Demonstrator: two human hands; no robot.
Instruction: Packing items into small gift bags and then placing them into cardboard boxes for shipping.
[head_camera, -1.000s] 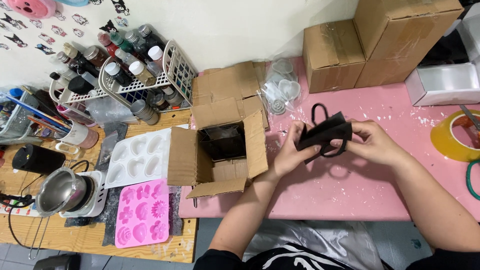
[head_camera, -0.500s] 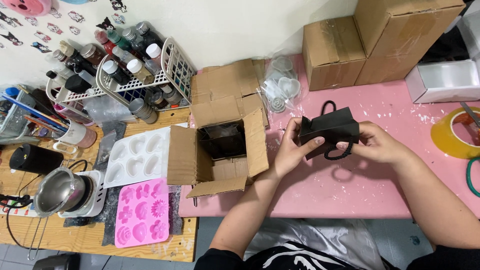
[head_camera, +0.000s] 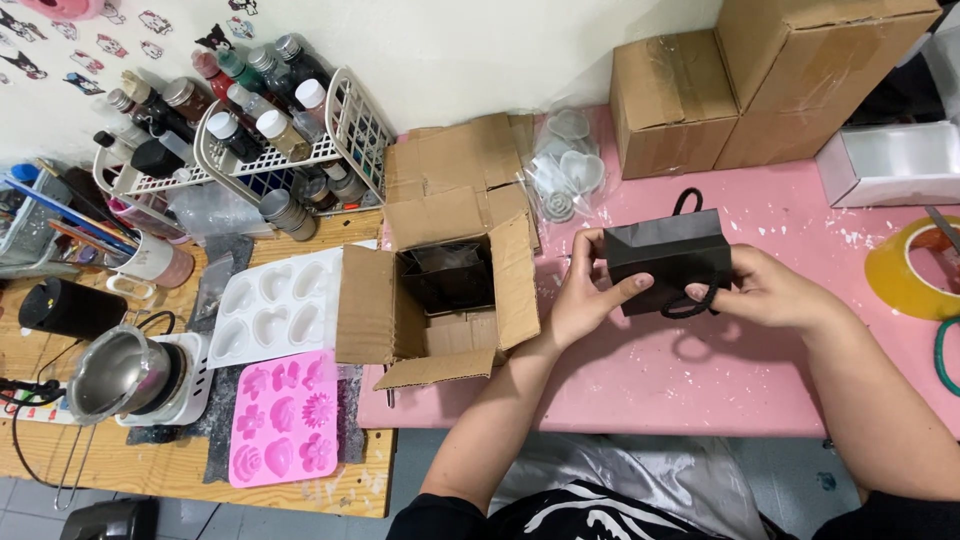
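Your left hand (head_camera: 585, 295) and right hand (head_camera: 765, 290) both grip a small black paper bag (head_camera: 668, 262), held just above the pink table (head_camera: 700, 380) near its middle; the left fingers wrap the bag's left edge, and the right thumb and fingers pinch its right side by the lower cord handle. The bag hides most of your fingertips, so how far they curl behind it cannot be told. Left of the bag stands an open cardboard box (head_camera: 440, 290) with something dark inside, too shadowed to make out. Farther left lie a white mould (head_camera: 270, 310) and a pink mould (head_camera: 285, 418). At the right edge, a yellow tape roll (head_camera: 900, 275) is cut off by the frame.
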